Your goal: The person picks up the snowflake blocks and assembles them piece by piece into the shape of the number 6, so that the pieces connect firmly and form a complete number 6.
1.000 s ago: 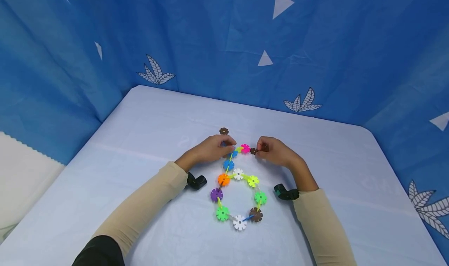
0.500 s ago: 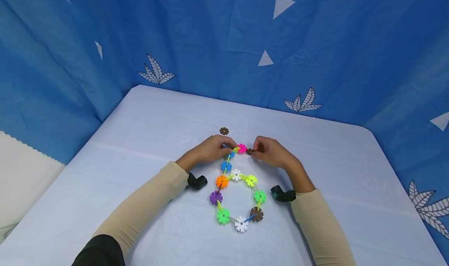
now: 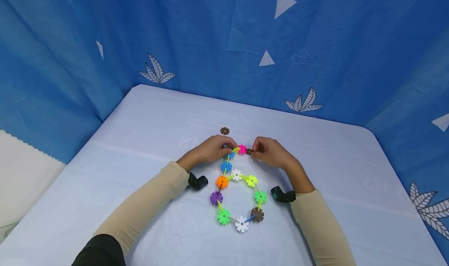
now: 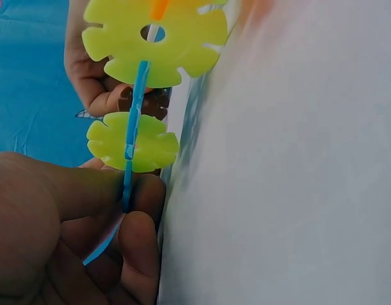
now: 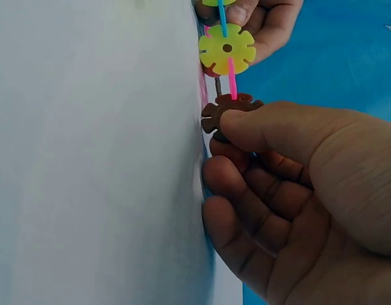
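Notched plastic snowflake discs are slotted into a chain, its lower part forming a ring with an orange disc (image 3: 222, 182), a purple disc (image 3: 216, 197) and others. My left hand (image 3: 210, 149) pinches a blue disc (image 4: 133, 121) near the top between thumb and fingers. At the chain's far end, a brown disc (image 5: 212, 118) is pinched by my right hand (image 3: 271, 153), thumb on its face. Between the hands are a yellow disc (image 5: 227, 46) and a pink disc (image 3: 242, 149). The right fingers partly cover the brown disc.
A loose brown disc (image 3: 225, 130) lies on the white-covered table (image 3: 168, 117) beyond my left hand. Black wrist devices, one on the left (image 3: 198, 181) and one on the right (image 3: 282, 195), sit beside the chain. A blue curtain (image 3: 224, 39) hangs behind the table.
My right hand has moved slightly left, and the upper chain has shifted left with it. Both hands keep their pinch. In the last half second hardly anything has moved.
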The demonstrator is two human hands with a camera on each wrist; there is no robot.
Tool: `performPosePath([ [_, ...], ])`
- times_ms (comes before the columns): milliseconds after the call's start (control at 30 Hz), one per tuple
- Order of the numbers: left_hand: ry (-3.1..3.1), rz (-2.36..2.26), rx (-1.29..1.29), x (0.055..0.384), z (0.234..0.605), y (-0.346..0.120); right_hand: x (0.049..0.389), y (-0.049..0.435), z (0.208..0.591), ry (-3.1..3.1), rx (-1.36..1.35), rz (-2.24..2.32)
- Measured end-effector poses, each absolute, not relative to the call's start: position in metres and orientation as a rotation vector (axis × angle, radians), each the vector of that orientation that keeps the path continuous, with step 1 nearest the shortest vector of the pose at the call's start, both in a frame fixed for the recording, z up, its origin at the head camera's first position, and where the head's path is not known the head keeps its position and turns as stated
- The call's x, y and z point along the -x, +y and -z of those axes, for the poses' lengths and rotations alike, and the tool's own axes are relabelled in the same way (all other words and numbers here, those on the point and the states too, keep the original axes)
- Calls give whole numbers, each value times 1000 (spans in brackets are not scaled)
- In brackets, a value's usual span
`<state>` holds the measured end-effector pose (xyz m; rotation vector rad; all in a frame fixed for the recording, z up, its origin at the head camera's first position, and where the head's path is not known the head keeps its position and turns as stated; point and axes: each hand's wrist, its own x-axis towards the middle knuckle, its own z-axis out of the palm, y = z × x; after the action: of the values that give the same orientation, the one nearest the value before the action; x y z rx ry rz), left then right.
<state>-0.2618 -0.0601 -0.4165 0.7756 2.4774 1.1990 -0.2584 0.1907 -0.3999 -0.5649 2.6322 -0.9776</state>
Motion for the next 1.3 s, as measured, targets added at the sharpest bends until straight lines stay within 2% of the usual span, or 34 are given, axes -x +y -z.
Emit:
performPosePath([
  [433,2454,-1184,-790,262,414,-59,258,191,397,2668,654,977],
  [1300,2425,-1206,-776,263,413,-61,254,180,392,2708,606,857],
])
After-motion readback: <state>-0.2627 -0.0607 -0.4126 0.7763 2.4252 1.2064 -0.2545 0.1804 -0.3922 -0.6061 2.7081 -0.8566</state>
